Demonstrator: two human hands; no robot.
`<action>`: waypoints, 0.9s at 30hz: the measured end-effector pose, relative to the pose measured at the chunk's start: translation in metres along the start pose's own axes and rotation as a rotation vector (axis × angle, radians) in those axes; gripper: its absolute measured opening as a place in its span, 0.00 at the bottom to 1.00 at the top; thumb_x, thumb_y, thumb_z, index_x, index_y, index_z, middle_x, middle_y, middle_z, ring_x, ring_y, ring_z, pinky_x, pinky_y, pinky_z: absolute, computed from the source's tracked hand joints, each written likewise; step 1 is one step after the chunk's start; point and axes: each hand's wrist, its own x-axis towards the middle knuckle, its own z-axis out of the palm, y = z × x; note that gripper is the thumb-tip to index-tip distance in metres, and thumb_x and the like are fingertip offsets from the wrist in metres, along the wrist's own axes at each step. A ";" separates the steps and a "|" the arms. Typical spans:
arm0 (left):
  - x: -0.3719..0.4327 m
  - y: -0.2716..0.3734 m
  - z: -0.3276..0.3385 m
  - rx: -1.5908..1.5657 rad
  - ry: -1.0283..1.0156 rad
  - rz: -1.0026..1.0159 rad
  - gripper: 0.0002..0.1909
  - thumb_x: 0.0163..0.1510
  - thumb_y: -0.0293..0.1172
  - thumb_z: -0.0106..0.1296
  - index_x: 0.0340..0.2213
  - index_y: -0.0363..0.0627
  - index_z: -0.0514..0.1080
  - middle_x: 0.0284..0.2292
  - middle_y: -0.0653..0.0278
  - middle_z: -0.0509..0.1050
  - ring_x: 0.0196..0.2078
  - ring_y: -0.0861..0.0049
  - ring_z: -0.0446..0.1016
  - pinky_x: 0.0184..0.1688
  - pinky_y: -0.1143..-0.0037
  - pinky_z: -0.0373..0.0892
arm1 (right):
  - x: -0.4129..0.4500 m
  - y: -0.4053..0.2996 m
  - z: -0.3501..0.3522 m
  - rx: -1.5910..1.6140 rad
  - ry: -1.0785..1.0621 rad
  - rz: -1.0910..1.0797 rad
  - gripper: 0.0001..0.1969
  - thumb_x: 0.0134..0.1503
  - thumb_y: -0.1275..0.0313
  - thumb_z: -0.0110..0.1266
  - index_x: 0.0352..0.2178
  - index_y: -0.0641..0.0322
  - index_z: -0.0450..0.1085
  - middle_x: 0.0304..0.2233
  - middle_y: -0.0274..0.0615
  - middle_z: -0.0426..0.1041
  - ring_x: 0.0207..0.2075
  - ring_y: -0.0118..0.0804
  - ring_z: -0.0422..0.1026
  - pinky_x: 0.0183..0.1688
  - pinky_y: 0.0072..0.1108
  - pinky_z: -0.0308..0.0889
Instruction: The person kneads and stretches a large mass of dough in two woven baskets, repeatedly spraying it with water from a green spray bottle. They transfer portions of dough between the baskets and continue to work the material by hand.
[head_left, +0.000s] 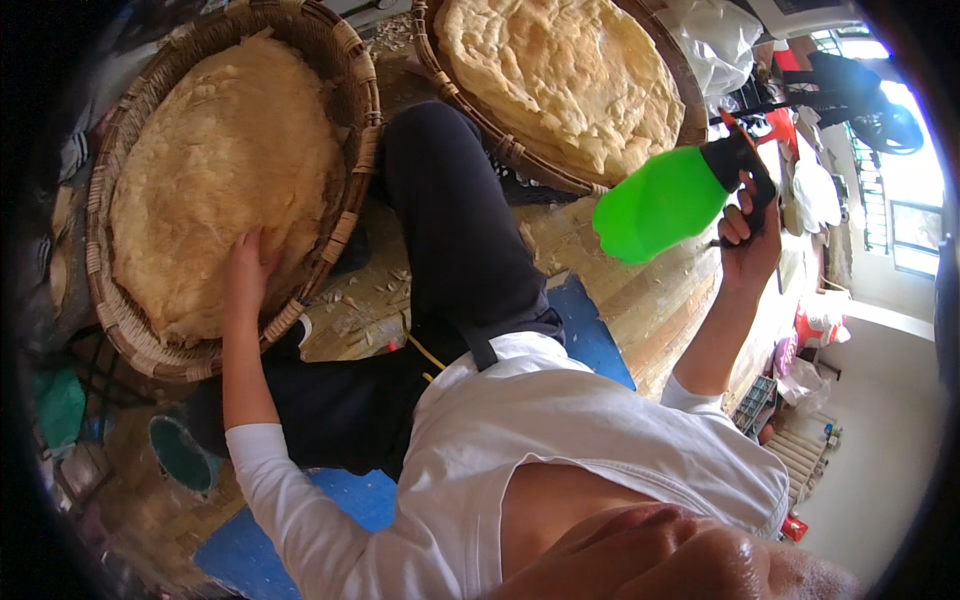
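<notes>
My left hand (249, 274) reaches over the near rim of the woven basket (101, 247) on the left. Its fingertips touch a soft-looking, pale tan layered mass (225, 165) lying inside; part of the fingers is hidden. On the right, my right hand (742, 232) is raised, closed around the black handle of a green plastic spray bottle (660, 206) with orange parts on its head. The bottle tilts, its base towards the middle of the view. Beyond my knee, a second woven basket (510, 150) bears a thick, wrinkled cream-coloured mass (562, 75).
Pale scraps lie scattered on the wooden floor (637, 315) between the baskets and my legs. Blue sheeting (592, 330) lies beneath me. A teal bucket (184, 454) stands at lower left. Plastic bags (712, 45) and a grey crate (754, 405) are along the right side.
</notes>
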 end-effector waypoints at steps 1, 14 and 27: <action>0.000 0.004 -0.002 0.097 0.014 0.012 0.24 0.53 0.35 0.55 0.50 0.37 0.66 0.51 0.51 0.67 0.52 0.55 0.67 0.50 0.66 0.67 | 0.010 0.000 0.008 0.038 -0.103 0.005 0.26 0.65 0.60 0.37 0.54 0.76 0.56 0.28 0.31 0.58 0.19 0.19 0.53 0.20 0.11 0.50; 0.001 0.016 0.003 0.676 0.019 0.283 0.33 0.54 0.30 0.52 0.58 0.44 0.51 0.53 0.49 0.65 0.52 0.52 0.67 0.49 0.61 0.66 | 0.062 -0.001 0.092 -0.069 -0.459 0.171 0.26 0.64 0.58 0.39 0.47 0.76 0.65 0.23 0.28 0.61 0.14 0.16 0.50 0.15 0.11 0.45; -0.008 0.012 0.007 0.622 0.014 0.131 0.40 0.46 0.27 0.58 0.58 0.41 0.52 0.55 0.47 0.62 0.54 0.52 0.65 0.51 0.59 0.64 | 0.019 0.041 0.073 -0.388 -0.345 0.473 0.26 0.63 0.55 0.39 0.53 0.67 0.62 0.22 0.31 0.64 0.13 0.18 0.52 0.13 0.12 0.45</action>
